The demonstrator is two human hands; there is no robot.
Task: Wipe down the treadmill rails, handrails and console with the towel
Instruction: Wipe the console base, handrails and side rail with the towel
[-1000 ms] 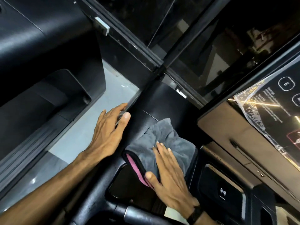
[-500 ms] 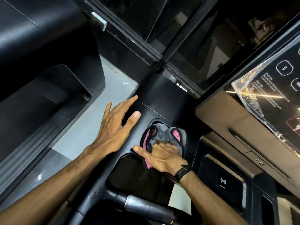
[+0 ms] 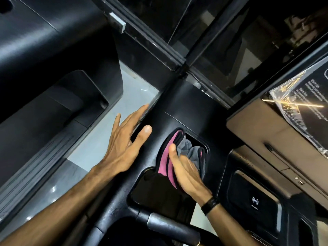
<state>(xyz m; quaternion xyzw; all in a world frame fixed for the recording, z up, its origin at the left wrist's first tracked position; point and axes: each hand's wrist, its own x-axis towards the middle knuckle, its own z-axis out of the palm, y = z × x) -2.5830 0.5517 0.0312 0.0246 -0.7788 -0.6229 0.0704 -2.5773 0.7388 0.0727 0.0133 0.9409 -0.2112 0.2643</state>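
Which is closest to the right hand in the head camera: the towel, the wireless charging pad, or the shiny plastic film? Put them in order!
From the right hand:
1. Towel: under its fingers, in the pocket.
2. Charging pad: lower right.
3. Plastic film: far upper right, on the console.

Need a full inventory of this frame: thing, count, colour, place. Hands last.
towel: 1, grey with pink side and black edging, bunched in the recessed pocket of the console arm
console arm: 1, black, running diagonally through the centre
lower recess: 1, black, just below the towel
handrail: 1, dark grey grip, bottom centre
wireless charging pad: 1, black with white icon, lower right
display panel: 1, black with white text, under crinkled clear film, right edge
neighbouring machine housing: 1, black, left
floor: pale grey, between the machines
wristband: 1, black, right wrist
left hand: flat, fingers straight, on the console arm's left edge
right hand: on the towel; finger grip blurred
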